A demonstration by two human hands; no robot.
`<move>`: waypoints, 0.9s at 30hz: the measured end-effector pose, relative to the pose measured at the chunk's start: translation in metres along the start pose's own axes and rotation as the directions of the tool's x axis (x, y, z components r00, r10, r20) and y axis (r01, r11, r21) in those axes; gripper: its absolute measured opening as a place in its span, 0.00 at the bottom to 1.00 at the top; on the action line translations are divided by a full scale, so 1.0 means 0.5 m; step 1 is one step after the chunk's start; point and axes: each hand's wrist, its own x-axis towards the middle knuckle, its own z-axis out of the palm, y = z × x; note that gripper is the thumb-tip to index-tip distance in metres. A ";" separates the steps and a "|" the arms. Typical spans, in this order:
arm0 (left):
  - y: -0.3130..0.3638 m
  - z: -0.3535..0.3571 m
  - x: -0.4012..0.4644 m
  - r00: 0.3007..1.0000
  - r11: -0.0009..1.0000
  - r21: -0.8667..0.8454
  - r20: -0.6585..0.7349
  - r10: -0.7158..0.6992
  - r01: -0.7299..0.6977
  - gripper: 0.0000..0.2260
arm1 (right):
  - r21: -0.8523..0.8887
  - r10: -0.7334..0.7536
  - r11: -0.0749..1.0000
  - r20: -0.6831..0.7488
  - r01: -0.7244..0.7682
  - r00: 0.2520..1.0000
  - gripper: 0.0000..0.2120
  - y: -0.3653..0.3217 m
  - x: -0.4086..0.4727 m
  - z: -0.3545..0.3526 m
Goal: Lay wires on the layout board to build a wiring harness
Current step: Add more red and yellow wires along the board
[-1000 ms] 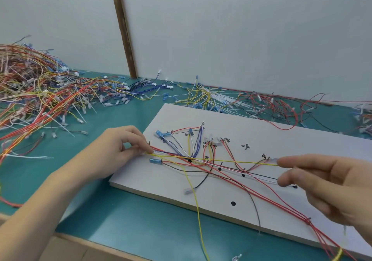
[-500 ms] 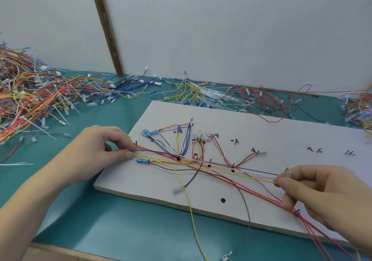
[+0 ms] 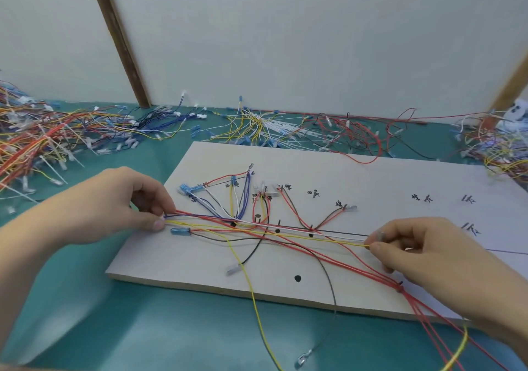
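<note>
Teal table (image 3: 143, 327), hands (image 3: 114, 202) pinching yellow wire (image 3: 285, 234)

a thin yellow wire (image 3: 285, 234) stretches low across the flat white layout board (image 3: 371, 187) on the teal table (image 3: 143, 327). the left hand (image 3: 114, 202) pinches its left end, the right hand (image 3: 428, 253) its right end. loose coloured wire piles (image 3: 43, 139) lie behind.

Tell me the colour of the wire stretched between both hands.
Yellow wire, pinched by the left hand and right hand; head view.
</note>
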 end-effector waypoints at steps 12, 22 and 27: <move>0.172 0.034 0.069 0.947 0.943 -0.091 -0.050 0.317 -0.321 0.07 | -0.031 -0.060 0.998 -0.051 0.058 0.997 0.05 0.002 0.021 0.001; 0.153 0.146 0.127 0.898 0.800 -0.457 -0.381 0.219 -0.389 0.05 | -0.050 -0.048 0.998 -0.073 0.044 0.996 0.06 0.001 0.036 0.002; 0.161 0.152 0.108 0.877 0.821 -0.358 -0.360 0.317 -0.444 0.06 | -0.093 -0.061 0.994 -0.100 0.051 0.993 0.05 -0.006 0.043 0.002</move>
